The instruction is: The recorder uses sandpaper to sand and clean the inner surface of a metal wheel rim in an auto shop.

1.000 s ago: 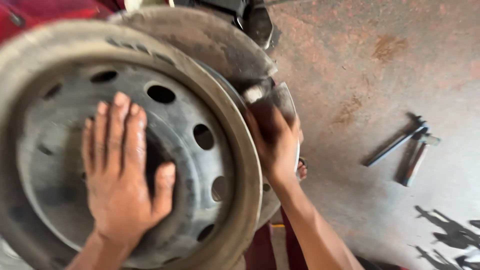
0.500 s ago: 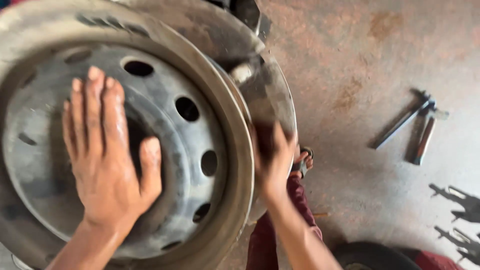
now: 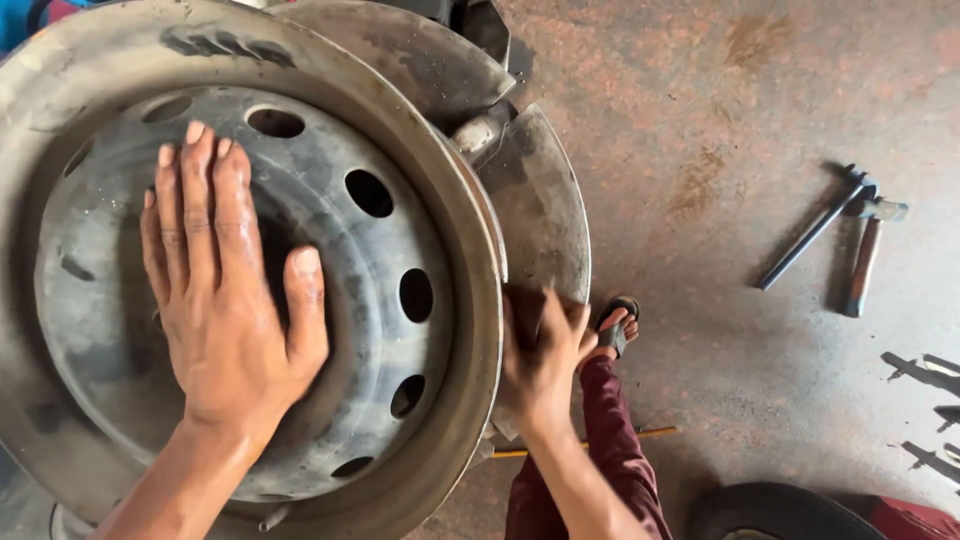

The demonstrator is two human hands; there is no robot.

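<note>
A large grey steel wheel rim (image 3: 420, 200) with oval holes around its dish fills the left of the head view, standing upright. My left hand (image 3: 225, 290) lies flat, fingers spread, on the dish near the hub. My right hand (image 3: 545, 350) presses on the rim's outer right edge, against a second curved metal rim piece (image 3: 545, 215) behind it. Neither hand holds a loose object.
Stained concrete floor (image 3: 720, 120) stretches to the right. A long metal bar (image 3: 815, 230) and a wooden-handled hammer (image 3: 868, 255) lie there. More dark tools (image 3: 925, 375) sit at the right edge. My sandalled foot (image 3: 615, 325) and maroon trouser leg (image 3: 610, 450) are below the rim.
The rim has shifted left and up in view. My left hand stays flat on the dish. My right hand has slid down the rim's right edge.
</note>
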